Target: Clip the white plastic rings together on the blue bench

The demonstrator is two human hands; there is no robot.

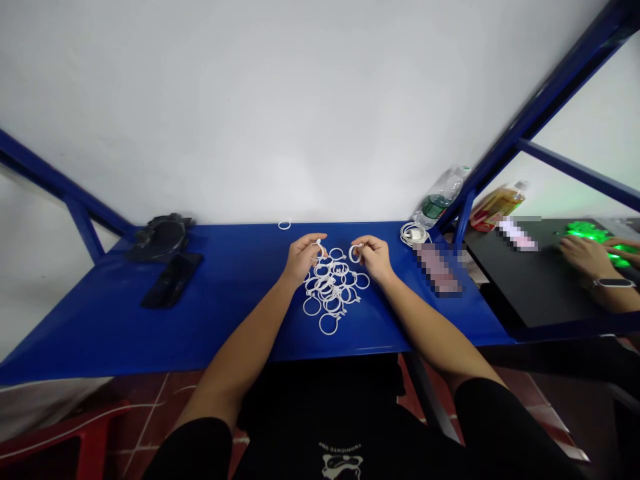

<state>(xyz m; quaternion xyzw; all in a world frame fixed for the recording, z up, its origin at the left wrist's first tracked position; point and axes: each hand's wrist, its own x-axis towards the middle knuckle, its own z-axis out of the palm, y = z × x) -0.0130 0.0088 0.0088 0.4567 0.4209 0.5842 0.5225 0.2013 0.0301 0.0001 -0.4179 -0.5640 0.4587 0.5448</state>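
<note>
- Slim white ring point(319, 243) is pinched by left hand point(301, 257).
- Matching hoop point(351, 254) is pinched by right hand point(375, 257).
- Tabbed rings point(327, 288) are heaped on smooth blue tabletop point(240, 300).

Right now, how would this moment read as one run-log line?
Left hand: holds a white ring | right hand: holds another ring | ring pile: on blue table | lone ring: near wall
</note>
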